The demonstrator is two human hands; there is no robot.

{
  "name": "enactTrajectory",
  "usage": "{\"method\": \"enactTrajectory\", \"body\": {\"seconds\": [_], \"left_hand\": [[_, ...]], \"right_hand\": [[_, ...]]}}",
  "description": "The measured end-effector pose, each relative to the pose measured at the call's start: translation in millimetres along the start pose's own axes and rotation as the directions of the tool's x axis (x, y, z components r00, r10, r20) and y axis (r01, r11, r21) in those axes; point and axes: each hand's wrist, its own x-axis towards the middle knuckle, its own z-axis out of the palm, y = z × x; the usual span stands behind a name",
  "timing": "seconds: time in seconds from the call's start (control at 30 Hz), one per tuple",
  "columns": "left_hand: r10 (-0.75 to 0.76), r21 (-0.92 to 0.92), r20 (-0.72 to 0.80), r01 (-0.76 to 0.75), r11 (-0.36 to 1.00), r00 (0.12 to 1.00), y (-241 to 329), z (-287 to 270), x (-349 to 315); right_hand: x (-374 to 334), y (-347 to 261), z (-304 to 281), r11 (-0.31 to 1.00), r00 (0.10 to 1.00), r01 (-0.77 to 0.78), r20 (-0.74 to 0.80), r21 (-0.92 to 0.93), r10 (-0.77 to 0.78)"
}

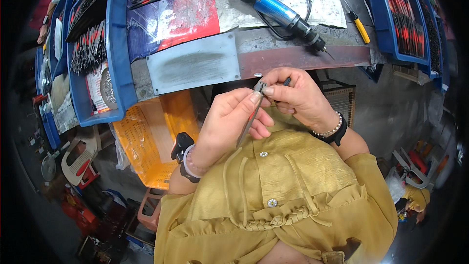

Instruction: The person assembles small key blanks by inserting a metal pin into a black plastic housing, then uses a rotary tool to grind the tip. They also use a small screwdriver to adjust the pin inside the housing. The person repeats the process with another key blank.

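Note:
In front of my chest, my left hand (239, 110) is closed on a slim grey metal piece with a red strip (248, 126). The piece slants, its narrow end pointing down toward my shirt. Its upper end, where small holes show, lies between the fingertips of both hands. My right hand (298, 93) is closed, thumb and forefinger pinched at that upper end. A short dark rod-like end (287, 81) sticks out above the right fingers; the rest of it is hidden in the hand, so its kind does not show.
On the bench lie a blue and black electric screwdriver (276, 11), a yellow-handled screwdriver (360, 27) and a worn metal plate (193, 63) at the front edge. Blue bins (119, 44) with black and red slim pieces stand left, another blue bin (386, 14) right. A yellow-lined crate (151, 142) sits below left.

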Motion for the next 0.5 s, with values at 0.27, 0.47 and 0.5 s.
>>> {"method": "enactTrajectory", "body": {"seconds": [0.27, 0.47, 0.5], "left_hand": [[0.111, 0.183, -0.069, -0.097, 0.978, 0.991, -5.2, 3.0, 3.9], [0.681, 0.901, 0.122, -0.368, 0.230, 0.722, -4.9, 7.7, 6.1], [0.699, 0.917, 0.155, -0.364, 0.160, 0.698, -4.4, 8.2, 5.3]], "right_hand": [[3.1, 0.9, -2.5, 0.998, 0.999, -0.042, -0.030, 0.051, 0.044], [3.9, 5.6, 0.5, 0.980, 0.983, 0.180, -0.014, -0.079, -0.182], [4.0, 6.9, 0.7, 0.975, 0.979, 0.203, -0.010, -0.094, -0.205]]}}
